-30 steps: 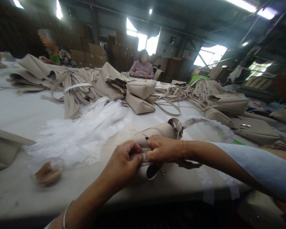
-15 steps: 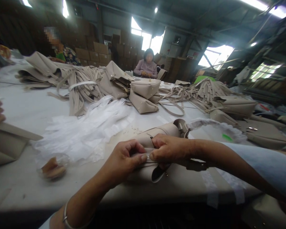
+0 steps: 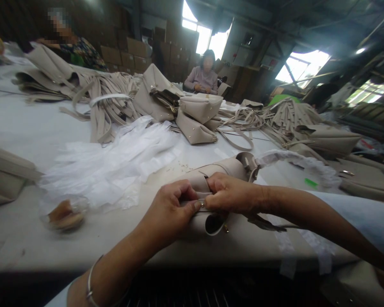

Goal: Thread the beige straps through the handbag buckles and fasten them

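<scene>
A beige handbag (image 3: 225,167) lies on its side on the white table (image 3: 28,136) just in front of me. My left hand (image 3: 171,209) and my right hand (image 3: 232,194) meet over its near edge, fingers pinched together on a small metal stud at the bag's flap. The bag's handle, wrapped in white foam (image 3: 294,161), arches away to the right. A dark opening of the bag shows below my fingers.
White wrapping sheets (image 3: 115,164) are heaped to the left, with a small clear dish (image 3: 62,213) of tan pieces near the table edge. Piles of beige straps (image 3: 105,106) and more handbags (image 3: 198,119) cover the far table. Two people sit at the back.
The view has tilted down and left a little. My hands stay pinched on the bag's flap, shifted slightly closer together. A hand at the far left edge has mostly left the view.
</scene>
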The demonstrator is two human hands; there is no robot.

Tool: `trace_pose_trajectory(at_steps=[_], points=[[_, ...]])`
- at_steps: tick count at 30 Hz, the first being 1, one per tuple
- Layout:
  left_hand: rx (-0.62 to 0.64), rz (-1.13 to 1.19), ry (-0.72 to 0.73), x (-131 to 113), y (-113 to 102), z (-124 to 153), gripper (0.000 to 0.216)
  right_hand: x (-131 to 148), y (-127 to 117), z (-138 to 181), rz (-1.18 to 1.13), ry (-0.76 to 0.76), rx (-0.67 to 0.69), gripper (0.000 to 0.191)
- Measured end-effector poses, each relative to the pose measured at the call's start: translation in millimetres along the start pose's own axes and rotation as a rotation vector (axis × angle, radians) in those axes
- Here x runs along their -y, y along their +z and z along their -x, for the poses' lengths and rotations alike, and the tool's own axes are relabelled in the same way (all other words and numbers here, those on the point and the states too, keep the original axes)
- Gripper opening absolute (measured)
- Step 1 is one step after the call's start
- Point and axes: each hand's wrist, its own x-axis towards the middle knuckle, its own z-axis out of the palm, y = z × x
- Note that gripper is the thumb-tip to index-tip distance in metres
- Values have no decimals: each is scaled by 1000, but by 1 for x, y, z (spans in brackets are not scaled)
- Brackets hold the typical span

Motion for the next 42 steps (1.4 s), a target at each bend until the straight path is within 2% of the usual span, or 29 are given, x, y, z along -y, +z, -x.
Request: trace_pose_trajectory(at_steps=[4,7,8,10,12,14,16,18,20,22,26,28,29,31,34,36,40,42], points=[[-9,-42,3,0,1,-1,14,2,-1,2,20,73,34,19],[-16,-59,11,1,-1,-2,12,9,-11,11,-69,102,162,7],[-34,-66,16,1,-3,-2,12,12,-16,16,-60,87,182,12],[-62,-78,18,0,-6,-3,12,19,-28,27,80,42,164,27],[-63,-114,43,-3,-10,-3,12,27,-40,38,293,22,146,31],[-59,-188,155,-9,-14,-5,14,34,-49,44,449,25,168,26],[-85,-288,322,-18,-16,-10,32,42,-54,45,506,-3,214,20],[0,-387,448,-29,-13,-17,42,52,-56,43,483,-31,258,14],[144,-493,469,-38,-7,-23,31,63,-59,43,449,1,282,10],[219,-562,423,-43,-1,-26,25,71,-64,49,463,23,171,10],[173,-470,347,-36,-3,-29,27,71,-85,87,498,-131,-313,40],[224,-369,338,-31,-11,-32,28,64,-100,110,595,-142,-450,36],[265,-309,329,-30,-15,-33,29,60,-107,120,669,-114,-483,32],[356,-183,298,-30,-23,-36,33,53,-117,135,748,-65,-467,22],[446,-37,242,-43,-29,-37,34,50,-122,138,684,-105,-370,9],[433,18,243,-56,-26,-37,35,53,-119,132,605,-213,-353,11],[328,149,290,-82,-11,-36,39,60,-110,120,492,-370,-366,17],[264,172,290,-88,-4,-36,34,58,-101,121,463,-500,-513,27]])
